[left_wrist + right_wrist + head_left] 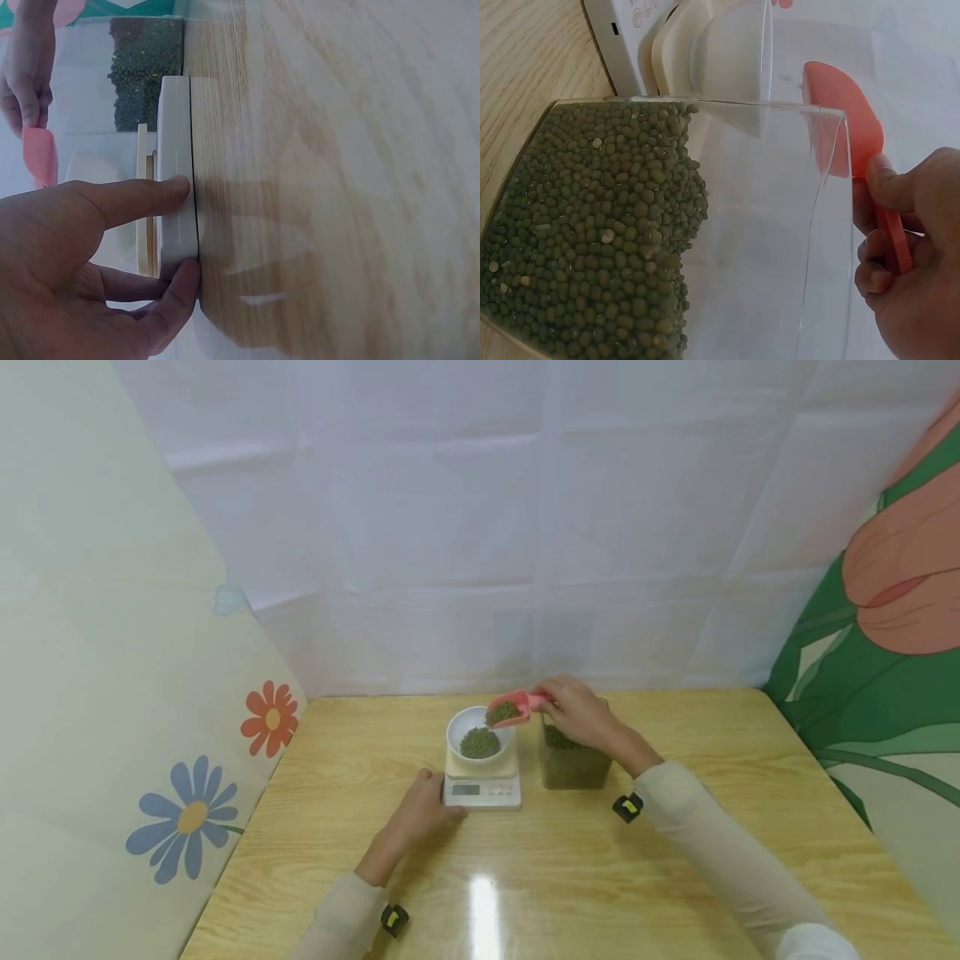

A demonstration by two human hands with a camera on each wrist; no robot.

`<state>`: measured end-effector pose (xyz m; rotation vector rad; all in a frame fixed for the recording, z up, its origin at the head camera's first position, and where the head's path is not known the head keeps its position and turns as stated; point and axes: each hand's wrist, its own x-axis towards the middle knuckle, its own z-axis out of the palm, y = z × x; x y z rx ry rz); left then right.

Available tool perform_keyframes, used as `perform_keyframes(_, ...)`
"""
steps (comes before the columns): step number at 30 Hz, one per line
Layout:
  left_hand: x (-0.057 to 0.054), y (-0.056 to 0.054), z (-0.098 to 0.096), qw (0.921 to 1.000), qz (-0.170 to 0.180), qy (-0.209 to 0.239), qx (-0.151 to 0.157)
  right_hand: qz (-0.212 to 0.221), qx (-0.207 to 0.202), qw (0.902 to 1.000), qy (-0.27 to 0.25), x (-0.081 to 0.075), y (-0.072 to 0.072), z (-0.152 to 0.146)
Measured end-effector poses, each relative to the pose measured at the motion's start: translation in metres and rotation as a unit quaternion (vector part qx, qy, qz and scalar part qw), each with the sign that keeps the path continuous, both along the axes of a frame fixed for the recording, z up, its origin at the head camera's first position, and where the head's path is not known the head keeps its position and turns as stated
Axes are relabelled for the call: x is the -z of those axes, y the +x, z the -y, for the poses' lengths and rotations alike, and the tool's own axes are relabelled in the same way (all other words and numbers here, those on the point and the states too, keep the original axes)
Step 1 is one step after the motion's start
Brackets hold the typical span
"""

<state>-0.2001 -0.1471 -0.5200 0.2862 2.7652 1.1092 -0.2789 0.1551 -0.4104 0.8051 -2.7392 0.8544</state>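
My right hand (581, 714) grips the handle of a pink scoop (847, 120), which carries mung beans (502, 713). The scoop is over the right rim of a white bowl (454, 732) with a mound of mung beans (480, 743) inside. That bowl sits on a white kitchen scale (482, 793), whose display reading is too small to make out. My left hand (67, 255) holds the scale's front left corner, one digit along the front and others at the side. Below my right hand stands a clear container (576, 772) partly filled with mung beans (592, 225).
The wood-grain table (352, 752) ends at a white cloth backdrop (420, 527). Flower-patterned panels (82, 635) flank it at the left and right. The container stands just right of the scale, with a narrow gap between them.
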Motion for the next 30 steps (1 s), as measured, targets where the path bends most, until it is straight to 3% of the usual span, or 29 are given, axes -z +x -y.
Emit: perform_keyframes(30,-0.0032,0.0023,-0.0013,1.0,0.005,-0.006,-0.003,-0.011,-0.006,0.9986,0.051,-0.0008,0.0015,0.0045)
